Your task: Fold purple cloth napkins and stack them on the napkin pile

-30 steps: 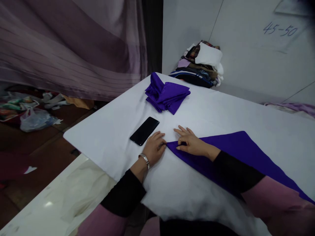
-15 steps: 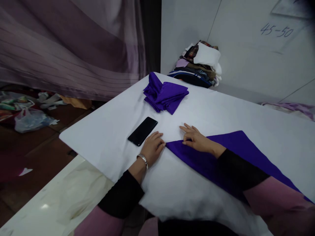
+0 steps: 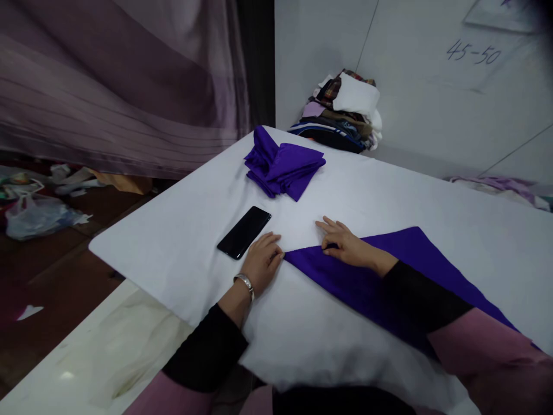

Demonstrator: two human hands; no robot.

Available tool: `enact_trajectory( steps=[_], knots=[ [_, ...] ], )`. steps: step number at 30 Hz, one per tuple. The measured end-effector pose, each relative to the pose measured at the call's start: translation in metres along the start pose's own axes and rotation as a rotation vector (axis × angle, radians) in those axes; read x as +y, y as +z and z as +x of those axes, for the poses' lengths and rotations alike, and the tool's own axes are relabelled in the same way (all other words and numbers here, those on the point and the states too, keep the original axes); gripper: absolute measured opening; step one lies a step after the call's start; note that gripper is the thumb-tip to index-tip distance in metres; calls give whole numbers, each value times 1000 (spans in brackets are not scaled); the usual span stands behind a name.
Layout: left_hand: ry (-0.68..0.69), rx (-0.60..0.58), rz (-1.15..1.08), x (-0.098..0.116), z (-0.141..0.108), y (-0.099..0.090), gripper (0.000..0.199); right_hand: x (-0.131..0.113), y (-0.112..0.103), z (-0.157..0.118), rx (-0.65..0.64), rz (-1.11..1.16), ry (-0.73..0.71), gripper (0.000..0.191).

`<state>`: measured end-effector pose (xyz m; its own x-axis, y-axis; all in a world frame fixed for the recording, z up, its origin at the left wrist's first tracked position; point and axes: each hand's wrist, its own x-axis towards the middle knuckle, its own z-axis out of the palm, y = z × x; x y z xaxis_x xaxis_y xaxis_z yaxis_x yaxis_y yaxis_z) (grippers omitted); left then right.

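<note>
A flat piece of purple cloth [image 3: 415, 253] lies across the right part of the white table [image 3: 173, 230], partly under my right forearm. My left hand [image 3: 262, 259] pinches its pointed left corner between thumb and forefinger. Farther right, my right hand [image 3: 339, 242] has its thumb and forefinger together at the cloth's upper edge, with the other fingers stretched out. Just beyond my left hand lies a black phone [image 3: 244, 232]. A crumpled, folded bundle of purple cloth [image 3: 285, 167] rests toward the table's back corner.
Behind the table, a pile of clothes [image 3: 345, 112] stands against the grey wall [image 3: 415, 75]. A mauve curtain [image 3: 129, 86] hangs at the left. Plastic bags [image 3: 38, 216] lie on the floor. Lilac cloth [image 3: 505, 187] shows at the right, beyond the table's back edge.
The view has shifted slightly, so most things appear a little farther left. Along the cloth's upper edge, my right hand is slightly farther from my left hand. Both keep their finger pinch.
</note>
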<state>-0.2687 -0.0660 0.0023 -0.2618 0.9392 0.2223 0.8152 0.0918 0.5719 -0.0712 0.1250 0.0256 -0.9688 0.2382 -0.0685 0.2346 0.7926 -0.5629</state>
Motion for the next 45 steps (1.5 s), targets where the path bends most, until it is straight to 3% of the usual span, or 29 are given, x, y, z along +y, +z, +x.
enact_trajectory(
  steps=[8, 15, 21, 29, 36, 45],
  knots=[
    [10, -5, 15, -1, 1, 0, 13, -10, 1, 1, 32, 11, -39, 12],
    [25, 3, -8, 0, 1, -1, 13, -16, 16, 9, -3, 42, -71, 26],
    [20, 5, -5, -1, 0, 1, 12, -16, 15, 7, 7, 59, -63, 12],
    [12, 1, -5, -1, 0, 0, 13, -22, 18, 10, 47, 30, -100, 18],
    [16, -3, -1, 0, 0, -1, 13, -20, 23, 10, 65, 9, -88, 3],
    [19, -1, 0, 0, 0, -2, 13, -24, 18, 9, 60, 24, -73, 6]
  ],
)
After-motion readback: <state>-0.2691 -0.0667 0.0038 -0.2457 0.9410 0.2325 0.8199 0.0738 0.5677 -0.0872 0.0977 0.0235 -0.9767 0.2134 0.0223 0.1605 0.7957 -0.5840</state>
